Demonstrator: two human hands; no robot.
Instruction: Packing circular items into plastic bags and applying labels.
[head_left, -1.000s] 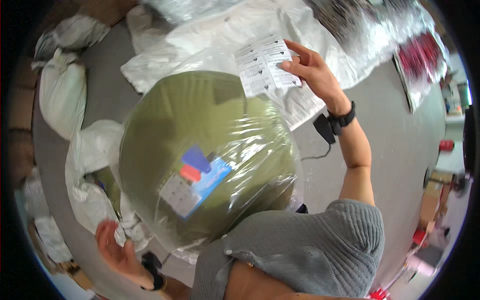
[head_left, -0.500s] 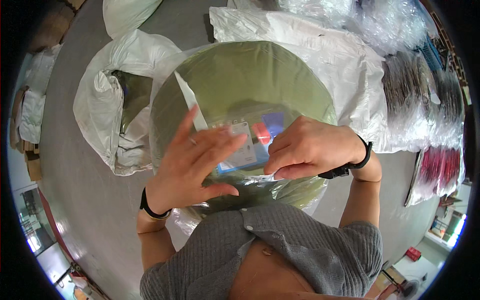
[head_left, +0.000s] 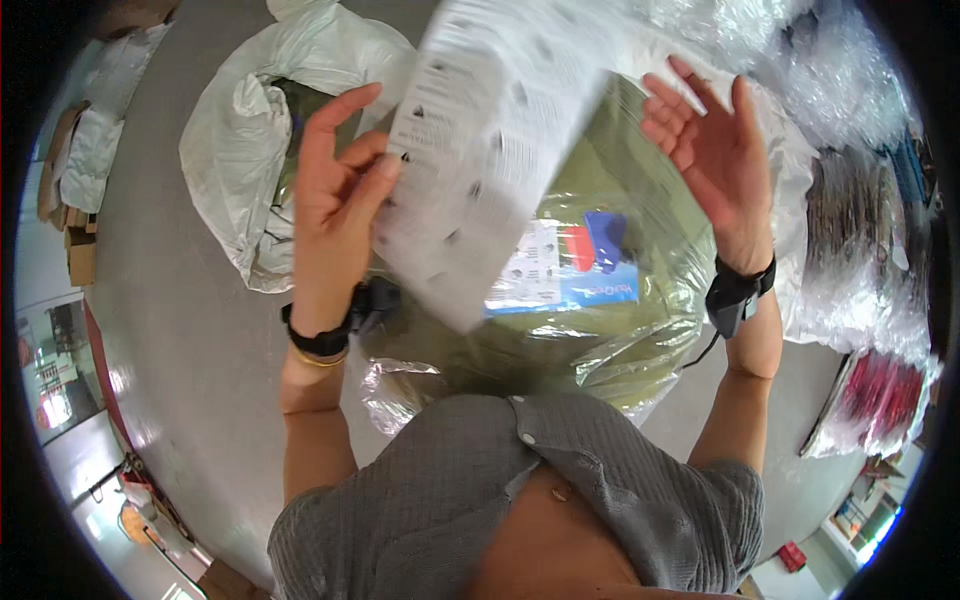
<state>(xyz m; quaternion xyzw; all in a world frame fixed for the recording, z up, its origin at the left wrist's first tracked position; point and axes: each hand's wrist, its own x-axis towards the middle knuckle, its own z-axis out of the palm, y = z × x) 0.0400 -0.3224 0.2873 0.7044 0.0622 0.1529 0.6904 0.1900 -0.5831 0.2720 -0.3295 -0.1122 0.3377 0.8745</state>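
A crumpled white plastic sack [head_left: 240, 150] is found on the grey floor [head_left: 170, 340], toward its upper left, with dark green contents showing in the sack's open mouth. Flattened cardboard pieces [head_left: 72, 215] and a white bag [head_left: 95, 150] are noted at the far left edge of the floor. Clear plastic-wrapped bundles [head_left: 800, 70] are piled along the upper right. Dark packaged goods [head_left: 860, 240] are stacked at the right edge. A flat packet with red contents [head_left: 880, 400] is seen at the lower right, near a small red object [head_left: 790, 555].
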